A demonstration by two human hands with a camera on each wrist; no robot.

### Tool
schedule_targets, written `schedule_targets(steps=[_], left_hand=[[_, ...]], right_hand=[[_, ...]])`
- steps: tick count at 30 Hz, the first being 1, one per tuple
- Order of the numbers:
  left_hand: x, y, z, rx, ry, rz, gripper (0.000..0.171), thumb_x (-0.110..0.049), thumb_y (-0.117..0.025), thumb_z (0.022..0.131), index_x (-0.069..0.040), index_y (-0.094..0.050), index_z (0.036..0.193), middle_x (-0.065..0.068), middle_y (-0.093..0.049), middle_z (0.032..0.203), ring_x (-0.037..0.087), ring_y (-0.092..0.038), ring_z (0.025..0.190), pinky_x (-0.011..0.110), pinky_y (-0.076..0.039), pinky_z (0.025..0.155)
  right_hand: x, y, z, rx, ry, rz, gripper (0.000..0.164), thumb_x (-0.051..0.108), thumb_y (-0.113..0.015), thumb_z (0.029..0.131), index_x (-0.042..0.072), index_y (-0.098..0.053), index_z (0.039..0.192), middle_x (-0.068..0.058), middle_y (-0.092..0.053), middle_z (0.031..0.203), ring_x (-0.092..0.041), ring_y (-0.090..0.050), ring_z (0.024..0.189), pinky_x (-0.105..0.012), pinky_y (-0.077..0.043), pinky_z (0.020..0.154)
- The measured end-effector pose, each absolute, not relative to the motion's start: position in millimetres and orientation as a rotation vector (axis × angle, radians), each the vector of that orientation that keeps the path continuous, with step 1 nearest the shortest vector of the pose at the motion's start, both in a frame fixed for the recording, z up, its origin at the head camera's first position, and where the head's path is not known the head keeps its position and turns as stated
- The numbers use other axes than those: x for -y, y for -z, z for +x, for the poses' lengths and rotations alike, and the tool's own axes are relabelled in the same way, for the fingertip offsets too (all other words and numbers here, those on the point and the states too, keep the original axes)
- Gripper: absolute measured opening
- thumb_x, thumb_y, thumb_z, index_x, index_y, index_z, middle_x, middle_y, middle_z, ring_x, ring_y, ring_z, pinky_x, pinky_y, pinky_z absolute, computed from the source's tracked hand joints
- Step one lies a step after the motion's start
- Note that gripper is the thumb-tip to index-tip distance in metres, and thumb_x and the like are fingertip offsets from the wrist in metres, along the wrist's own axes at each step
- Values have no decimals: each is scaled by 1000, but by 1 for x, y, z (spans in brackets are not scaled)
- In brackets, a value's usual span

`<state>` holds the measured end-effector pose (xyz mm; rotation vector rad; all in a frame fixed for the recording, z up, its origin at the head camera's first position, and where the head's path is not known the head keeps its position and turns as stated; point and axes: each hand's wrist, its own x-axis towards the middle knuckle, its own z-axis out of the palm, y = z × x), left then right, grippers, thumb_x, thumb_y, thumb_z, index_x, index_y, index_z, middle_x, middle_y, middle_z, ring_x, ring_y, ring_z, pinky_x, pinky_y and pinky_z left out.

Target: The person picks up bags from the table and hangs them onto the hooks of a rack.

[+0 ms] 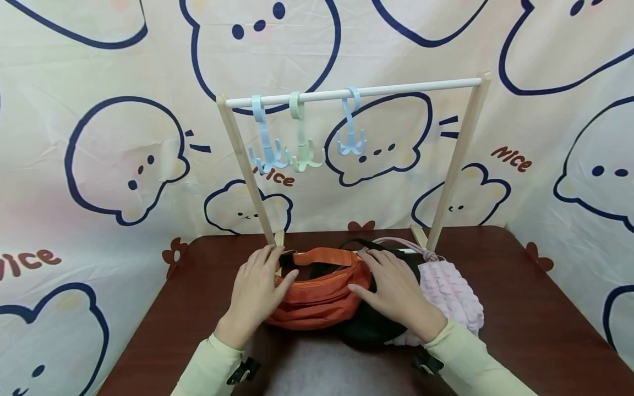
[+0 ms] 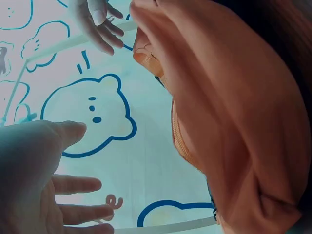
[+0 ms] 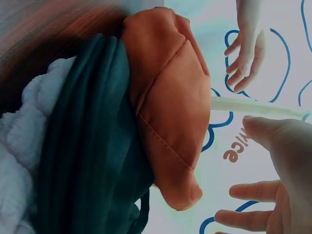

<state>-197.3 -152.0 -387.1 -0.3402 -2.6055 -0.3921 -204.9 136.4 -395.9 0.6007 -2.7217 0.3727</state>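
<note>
An orange waist bag (image 1: 317, 297) with a strap along its top sits on the table. My left hand (image 1: 255, 289) is at its left end with the fingers extended and the thumb spread. At the bag's right end is my right hand (image 1: 396, 291), its fingers also extended. Both wrist views show fingers loosely straight with nothing gripped: the left fingers (image 2: 78, 185) and the right thumb (image 3: 263, 131) appear apart from the orange fabric. A dark green bag (image 3: 92, 146) lies against the orange one, partly hidden under my right hand in the head view.
A pale pink puffy drawstring bag (image 1: 451, 291) lies on the right, beside the dark green bag. Behind stands a wooden frame with a white rail (image 1: 406, 88). Two blue hooks (image 1: 267, 137) (image 1: 351, 126) and a green hook (image 1: 302, 137) hang from it. The brown table (image 1: 535, 313) meets patterned cloth walls.
</note>
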Motion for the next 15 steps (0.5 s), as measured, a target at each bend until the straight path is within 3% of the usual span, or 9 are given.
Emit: schedule_targets(steps=[15], left_hand=[[165,379,-204,2665,422,-319,58,-45,-68,95,-6,-60,137,17,-62,135,37,-57,127,57,-49,98]], right_hand=[[-127,381,-212,2735,-341,592,70,59,-65,91,12,-57,142,-14,-61,141,-36,-56,132,-56,-47,104]])
